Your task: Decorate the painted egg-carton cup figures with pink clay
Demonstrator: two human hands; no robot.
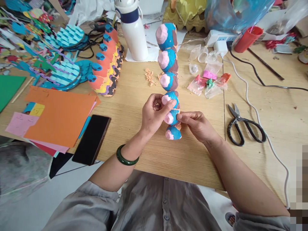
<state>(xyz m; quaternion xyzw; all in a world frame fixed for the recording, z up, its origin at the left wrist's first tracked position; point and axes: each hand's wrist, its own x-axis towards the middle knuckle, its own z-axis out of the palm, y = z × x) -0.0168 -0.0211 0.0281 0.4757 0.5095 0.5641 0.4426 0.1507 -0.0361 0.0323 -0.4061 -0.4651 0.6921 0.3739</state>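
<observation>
A long strip of bumps [171,82], blue with pink caps and brown and orange along its right side, stands lengthwise over the middle of the table. My left hand [155,114] grips its lower part from the left, the thumb lying on a blue bump. From the right, my right hand [198,124] pinches the strip's edge a little lower, thumb and forefinger together. Orange crumbs [150,77] lie left of the strip. Small plastic bags with pink, green and orange clay [210,83] are to its right.
Black scissors [238,120] and a white cable [247,93] lie at the right. On the left are a phone [91,139], orange paper [61,112] and a painted orange strip [106,67]. A white bottle [135,38] stands behind.
</observation>
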